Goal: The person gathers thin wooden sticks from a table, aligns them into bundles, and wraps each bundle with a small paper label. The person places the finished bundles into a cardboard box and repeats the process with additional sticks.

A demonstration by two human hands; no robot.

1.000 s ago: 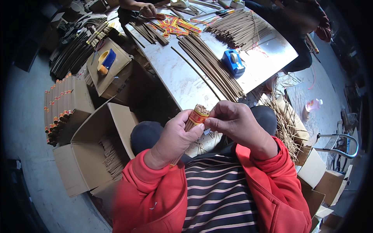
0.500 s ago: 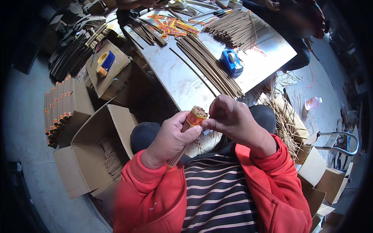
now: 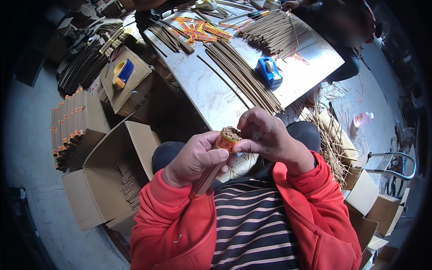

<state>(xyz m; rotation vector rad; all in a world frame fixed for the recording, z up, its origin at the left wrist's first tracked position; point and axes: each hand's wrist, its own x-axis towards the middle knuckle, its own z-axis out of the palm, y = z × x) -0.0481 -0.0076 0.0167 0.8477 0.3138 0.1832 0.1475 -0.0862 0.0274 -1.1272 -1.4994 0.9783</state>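
A bundle of brown incense sticks (image 3: 215, 167) with an orange paper band near its top stands upright in front of my chest. My left hand (image 3: 194, 158) is wrapped around its shaft below the band. My right hand (image 3: 265, 135) pinches the banded top end, fingers curled over the stick tips. Both sleeves are red, over a striped shirt. The bundle's lower end reaches down against my left sleeve.
A metal table (image 3: 202, 85) ahead carries rows of loose sticks (image 3: 243, 74), a blue tape dispenser (image 3: 269, 72) and orange paper labels (image 3: 202, 29). An open cardboard box (image 3: 108, 180) holding sticks sits at my left; finished bundles (image 3: 67, 126) are stacked beyond it. Another person's hand (image 3: 290, 4) works at the far edge.
My hands have stayed in front of my chest with the bundle; my right fingers shifted slightly over its top end.
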